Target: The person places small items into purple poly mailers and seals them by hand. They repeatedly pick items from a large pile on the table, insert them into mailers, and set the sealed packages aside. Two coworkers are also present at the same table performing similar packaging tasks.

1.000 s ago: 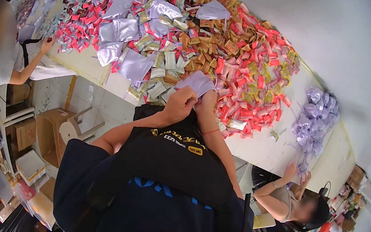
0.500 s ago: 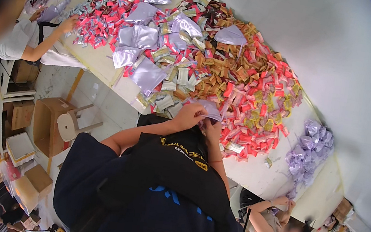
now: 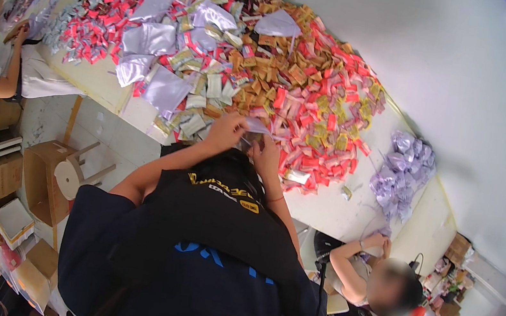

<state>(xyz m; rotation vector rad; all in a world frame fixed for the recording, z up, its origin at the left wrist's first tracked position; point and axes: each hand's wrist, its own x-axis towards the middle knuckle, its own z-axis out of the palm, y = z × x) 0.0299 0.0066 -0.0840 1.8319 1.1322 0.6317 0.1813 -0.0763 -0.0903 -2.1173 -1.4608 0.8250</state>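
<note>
Close to my body at the table's near edge, I hold a lavender satin pouch (image 3: 258,126) between both hands. My left hand (image 3: 225,133) is closed, its thumb and fingertips pinching the pouch's left side. On the right side, my right hand (image 3: 266,158) grips the fabric with bent fingers. The pouch's upper part shows; its lower part and whatever is inside are hidden by my hands. Just beyond lie white packets (image 3: 193,125), brown-wrapped pieces (image 3: 248,100) and pink packets (image 3: 314,160).
More lavender pouches (image 3: 167,91) lie on the heaped packets at left. A cluster of gathered lavender pouches (image 3: 403,172) sits on the right of the table (image 3: 348,213). Co-workers sit at far left and lower right. A stool (image 3: 67,179) and cardboard box (image 3: 42,183) stand on the floor.
The whole view has shifted, so the table appears further left and higher. My hands still hold the pouch, slightly further apart. The left co-worker's hand has drawn back from the packets.
</note>
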